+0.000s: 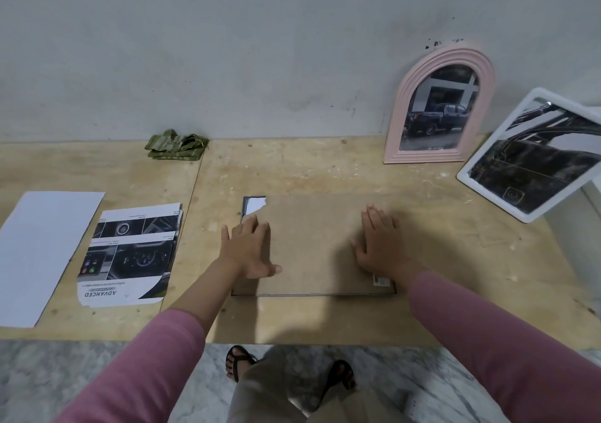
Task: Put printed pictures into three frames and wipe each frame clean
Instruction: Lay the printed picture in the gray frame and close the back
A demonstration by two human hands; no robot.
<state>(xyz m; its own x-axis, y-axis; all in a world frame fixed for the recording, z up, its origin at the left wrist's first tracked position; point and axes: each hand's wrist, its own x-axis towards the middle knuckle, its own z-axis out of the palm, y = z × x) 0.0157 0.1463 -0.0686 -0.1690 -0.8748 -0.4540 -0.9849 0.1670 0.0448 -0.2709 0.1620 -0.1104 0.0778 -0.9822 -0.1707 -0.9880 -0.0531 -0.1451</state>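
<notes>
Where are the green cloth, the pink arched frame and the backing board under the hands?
green cloth (175, 145), head view, middle of the crumpled folds.
pink arched frame (396, 129), head view, left side of the moulding.
backing board (312, 243), head view, bare centre between hands.

Dim, soft overhead light; perhaps slight blur; edges bow outward.

Pale grey-green plaster wall (227, 48) with dark specks (clustered upper right); scuffed plywood tabletop (309, 169) of butted panels, screw heads showing; grey-white marbled floor (65, 374) below, dim soft light
</notes>
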